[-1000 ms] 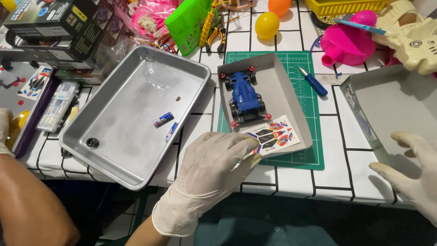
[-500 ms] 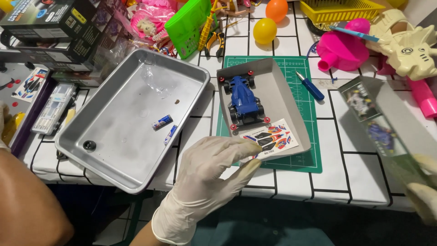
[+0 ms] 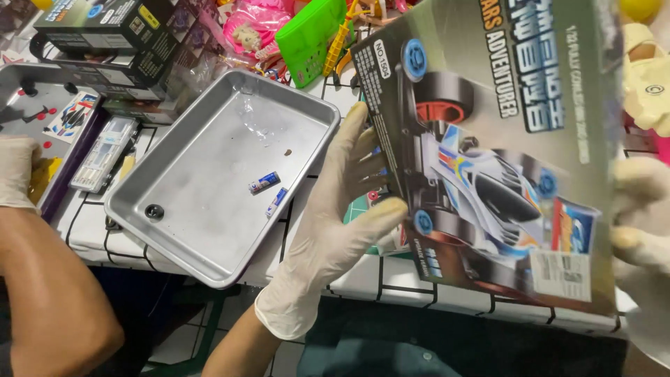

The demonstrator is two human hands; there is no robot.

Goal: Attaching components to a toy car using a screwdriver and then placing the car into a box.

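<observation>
From the head camera: one large model-car kit box (image 3: 499, 150), held up close between two gloved hands. The left hand (image 3: 335, 209) has its fingers spread long against the box's left edge, thumb pressed on the lower corner. The right hand (image 3: 638, 223) closes on the box's right edge, fingers partly hidden behind it. Left of the left hand, one metal tray (image 3: 174, 230) sits on the tiled counter (image 3: 363, 276), holding two small batteries (image 3: 265, 183). Farther left, another person's gloved hand (image 3: 17, 174) shows.
</observation>
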